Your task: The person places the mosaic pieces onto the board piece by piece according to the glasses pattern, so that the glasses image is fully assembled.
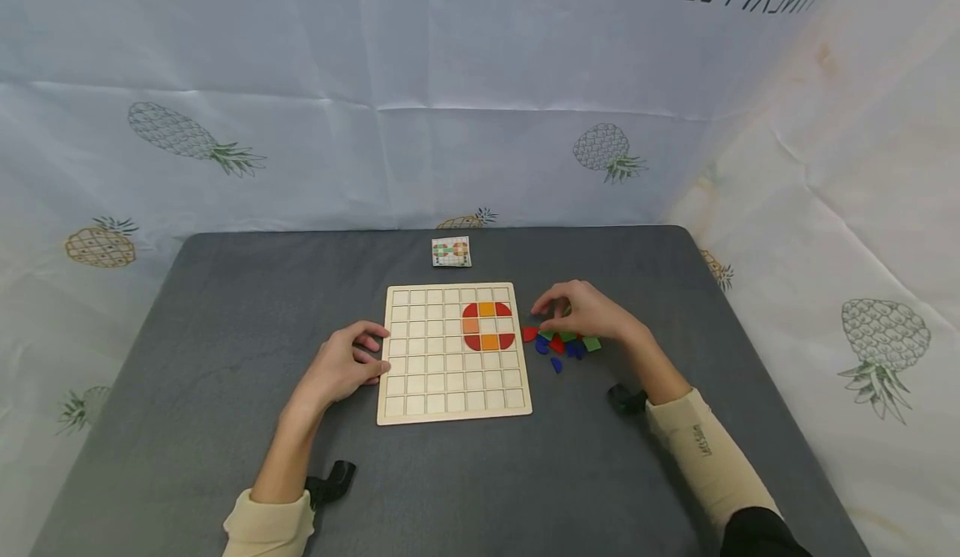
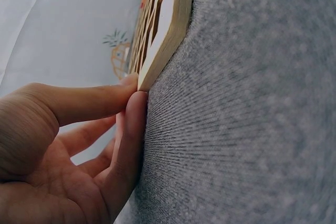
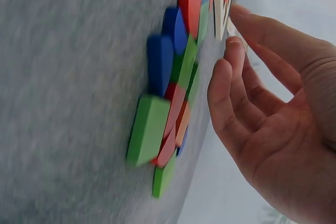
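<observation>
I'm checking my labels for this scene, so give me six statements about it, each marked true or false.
1. The left hand touches the left edge of the wooden grid board. True.
2. The right hand is near the loose coloured pieces, to the right of the board. True.
3. Both hands touch the board. False: only the left hand does.
4. The pieces set on the board are all blue. False: they are red pieces and orange squares.
5. A small printed card lies beyond the board's far edge. True.
6. Every cell is filled. False: most are bare.
</observation>
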{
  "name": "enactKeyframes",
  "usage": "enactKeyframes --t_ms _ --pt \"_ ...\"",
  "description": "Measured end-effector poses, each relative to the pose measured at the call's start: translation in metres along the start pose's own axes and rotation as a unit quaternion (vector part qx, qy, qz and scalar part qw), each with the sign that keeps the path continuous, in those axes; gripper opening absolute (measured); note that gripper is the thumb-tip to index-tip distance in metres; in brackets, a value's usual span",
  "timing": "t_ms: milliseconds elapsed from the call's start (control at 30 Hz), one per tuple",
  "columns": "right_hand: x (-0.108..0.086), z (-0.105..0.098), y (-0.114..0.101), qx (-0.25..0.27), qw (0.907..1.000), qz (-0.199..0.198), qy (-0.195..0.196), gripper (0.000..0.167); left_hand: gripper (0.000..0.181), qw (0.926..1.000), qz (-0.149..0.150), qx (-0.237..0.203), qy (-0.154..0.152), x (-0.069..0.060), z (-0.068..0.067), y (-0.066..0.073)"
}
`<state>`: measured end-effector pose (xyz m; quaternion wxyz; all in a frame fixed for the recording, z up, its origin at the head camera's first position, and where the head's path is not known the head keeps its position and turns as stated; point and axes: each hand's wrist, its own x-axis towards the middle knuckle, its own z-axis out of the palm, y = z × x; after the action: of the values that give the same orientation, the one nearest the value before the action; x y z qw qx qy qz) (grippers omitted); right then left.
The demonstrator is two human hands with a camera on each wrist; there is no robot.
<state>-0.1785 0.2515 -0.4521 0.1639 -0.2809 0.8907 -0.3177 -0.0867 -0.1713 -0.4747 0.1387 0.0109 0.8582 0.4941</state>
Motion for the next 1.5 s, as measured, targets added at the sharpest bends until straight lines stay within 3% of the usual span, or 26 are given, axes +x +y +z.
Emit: enactKeyframes --t_ms 400,767,1067,1500 --pt "-0.019 -0.022 0.034 0.007 0.9986 0.046 0.027 0.029 0.047 1.0 -0.003 -0.002 -0.001 0.0 0.0 0.002" --pt "-0.026 -0.027 0.054 0.02 0.997 0.069 0.028 0.028 0.047 1.0 -0.002 0.0 -0.001 0.0 -0.001 0.002" --pt "-0.025 -0.029 0.062 0.042 0.9966 0.068 0.022 0.03 0.047 1.0 0.0 0.001 -0.002 -0.001 -0.002 0.002" --pt "-0.02 -0.031 0.068 0.002 0.9988 0.043 0.024 0.031 0.047 1.0 -0.002 0.005 0.001 0.0 0.0 0.001"
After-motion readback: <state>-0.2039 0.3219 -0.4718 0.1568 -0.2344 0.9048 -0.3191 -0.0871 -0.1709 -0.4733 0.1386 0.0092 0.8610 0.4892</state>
